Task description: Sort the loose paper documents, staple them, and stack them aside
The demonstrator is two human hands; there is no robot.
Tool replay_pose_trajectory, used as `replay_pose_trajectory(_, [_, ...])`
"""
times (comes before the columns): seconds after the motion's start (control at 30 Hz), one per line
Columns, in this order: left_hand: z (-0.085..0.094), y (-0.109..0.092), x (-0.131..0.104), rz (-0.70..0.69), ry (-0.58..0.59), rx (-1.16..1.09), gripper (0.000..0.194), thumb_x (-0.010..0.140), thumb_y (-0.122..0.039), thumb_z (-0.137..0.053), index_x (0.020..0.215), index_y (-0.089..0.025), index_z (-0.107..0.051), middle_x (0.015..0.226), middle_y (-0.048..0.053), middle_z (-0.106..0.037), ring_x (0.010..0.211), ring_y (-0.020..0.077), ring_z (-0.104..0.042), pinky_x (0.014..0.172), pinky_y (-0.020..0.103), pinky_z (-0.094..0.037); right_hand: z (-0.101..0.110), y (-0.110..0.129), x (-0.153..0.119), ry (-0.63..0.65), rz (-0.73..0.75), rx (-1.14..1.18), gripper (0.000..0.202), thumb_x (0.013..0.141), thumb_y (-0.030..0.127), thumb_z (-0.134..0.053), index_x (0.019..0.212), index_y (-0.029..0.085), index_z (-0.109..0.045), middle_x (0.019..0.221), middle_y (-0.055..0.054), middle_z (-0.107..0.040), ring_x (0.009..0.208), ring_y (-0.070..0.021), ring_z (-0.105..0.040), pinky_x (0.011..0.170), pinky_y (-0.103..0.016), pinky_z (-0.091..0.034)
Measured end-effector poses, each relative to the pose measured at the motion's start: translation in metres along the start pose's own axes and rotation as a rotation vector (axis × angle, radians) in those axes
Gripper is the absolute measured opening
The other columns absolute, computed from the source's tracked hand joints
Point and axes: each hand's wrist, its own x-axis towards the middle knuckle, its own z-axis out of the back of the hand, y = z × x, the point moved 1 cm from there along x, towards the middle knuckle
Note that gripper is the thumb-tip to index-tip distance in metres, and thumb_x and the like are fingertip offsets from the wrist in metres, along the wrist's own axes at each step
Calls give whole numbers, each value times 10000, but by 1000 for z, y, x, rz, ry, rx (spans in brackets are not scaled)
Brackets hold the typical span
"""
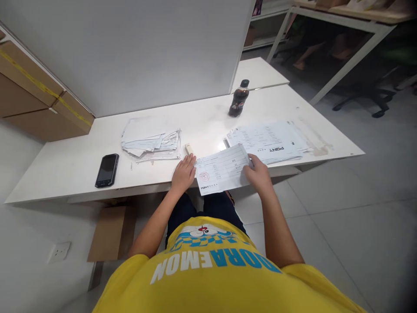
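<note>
A printed paper sheet (221, 170) with a red round stamp extends over the front edge of the white table. My right hand (258, 174) grips its right end, thumb on top. Flat on the table by the sheet's left edge lies my left hand (184, 172), its fingers pointing at a small whitish object (188, 149). To the right, a stack of printed sheets (267, 141) sits partly behind the held sheet. An untidy pile of papers (150, 141) is to the left of my left hand.
A black phone (107, 170) lies at the table's (71, 169) left. A dark drink bottle (239, 98) stands towards the back, near a grey partition (137, 52). Cardboard boxes (29, 87) are at the far left, and another box (109, 232) is below the table.
</note>
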Motion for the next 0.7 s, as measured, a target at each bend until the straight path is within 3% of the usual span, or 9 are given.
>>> replay_pose_trajectory(0.13, [1, 4, -5, -40, -87, -70, 495, 953, -264, -434, 1443, -193, -432, 1491, 104, -460, 1332, 251, -499, 1092, 432, -428, 29, -12, 27, -137, 42, 27, 522, 752, 262, -442, 1244, 182, -598, 887, -64, -658, 778, -234, -558, 745, -363, -457])
replay_pose_trajectory(0.23, [2, 6, -11, -68, -175, -191, 436, 962, -246, -414, 1388, -211, -500, 1422, 96, -544, 1258, 215, -570, 1039, 384, -491, 60, -29, 65, -267, -34, -156, 547, 785, 228, -420, 1312, 167, -553, 897, -103, -635, 804, -254, -535, 764, -399, -421])
replay_pose_trajectory(0.37, [4, 6, -19, -99, -208, -279, 422, 965, -240, -416, 1374, -215, -516, 1410, 91, -556, 1280, 201, -551, 1067, 382, -482, 78, -57, 110, -235, -71, -404, 579, 810, 180, -438, 1380, 99, -497, 1147, -248, -583, 988, -320, -516, 842, -478, -366])
replay_pose_trajectory(0.47, [6, 8, -21, -100, -200, -331, 445, 962, -249, -426, 1402, -218, -485, 1442, 93, -524, 1321, 202, -512, 1099, 393, -455, 70, -71, 117, -338, 0, -473, 596, 849, 254, -452, 1422, 89, -453, 1311, -291, -497, 1142, -376, -455, 907, -533, -333])
replay_pose_trajectory(0.57, [13, 26, -13, -8, -237, -337, 439, 964, -273, -424, 1396, -222, -490, 1447, 90, -519, 1339, 207, -492, 1116, 408, -435, 52, -68, 104, -434, 105, -406, 564, 866, 320, -411, 1374, 92, -505, 1296, -252, -531, 1165, -372, -471, 947, -540, -356])
replay_pose_trajectory(0.63, [20, 46, 0, 92, -282, -264, 419, 961, -268, -413, 1361, -215, -527, 1408, 92, -558, 1329, 215, -501, 1119, 420, -427, 34, -53, 92, -382, 215, -359, 550, 886, 380, -375, 1314, 80, -547, 1250, -231, -572, 1165, -355, -498, 976, -520, -378])
replay_pose_trajectory(0.7, [28, 68, 18, 185, -313, -141, 422, 950, -249, -401, 1343, -198, -545, 1396, 97, -569, 1365, 231, -457, 1146, 439, -384, 9, -30, 82, -242, 359, -342, 578, 904, 454, -359, 1298, 76, -547, 1257, -225, -582, 1196, -333, -501, 1018, -483, -382])
